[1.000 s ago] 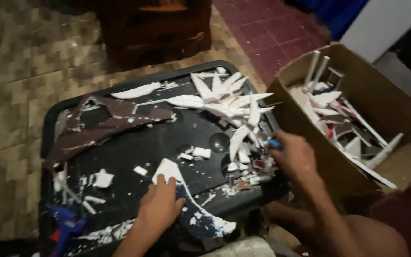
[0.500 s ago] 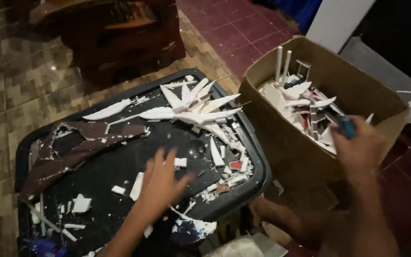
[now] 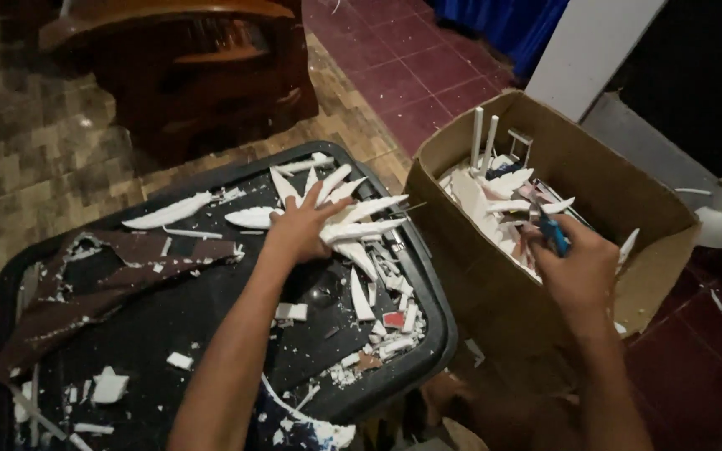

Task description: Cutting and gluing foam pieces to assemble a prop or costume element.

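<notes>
Your left hand (image 3: 298, 230) lies open, fingers spread, on pointed white foam pieces (image 3: 353, 219) at the far side of the black tray (image 3: 211, 334). Your right hand (image 3: 582, 271) is closed around a blue-handled tool (image 3: 551, 230), its tip hidden, over the cardboard box (image 3: 495, 292) to the right.

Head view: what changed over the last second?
The left hand moved up the black lid from a near scrap onto the long white pieces. The right hand, holding the blue tool, swung from the lid to the box. The brown strip stayed.
</notes>
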